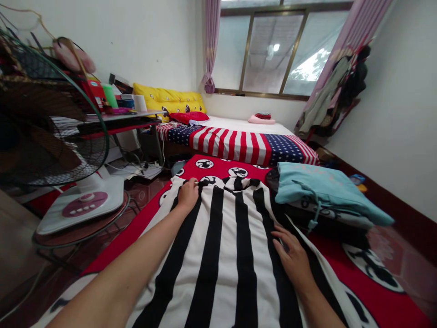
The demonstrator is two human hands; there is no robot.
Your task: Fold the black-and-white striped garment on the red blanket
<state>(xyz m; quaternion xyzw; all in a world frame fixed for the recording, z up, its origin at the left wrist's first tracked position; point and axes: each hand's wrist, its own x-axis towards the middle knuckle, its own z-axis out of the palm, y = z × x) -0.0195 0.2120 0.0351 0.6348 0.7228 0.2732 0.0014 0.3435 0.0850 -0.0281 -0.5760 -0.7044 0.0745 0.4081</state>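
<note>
Black-and-white striped cotton garment (221,255), stretched lengthwise away across red patterned bedding (385,300), far edge pinched by left hand (187,193), nearer right hand (293,259) pressed flat, fingers released, on right edge.

We see a black-and-white striped garment (225,255) spread flat on a red blanket, filling the lower middle of the frame with its broad vertical stripes running away from us toward the centre. Its far edge lies at mid-frame, where the top left corner is pinched up slightly, and its right edge slants down toward the lower right. The cloth lies mostly smooth, with a few soft creases.
</note>
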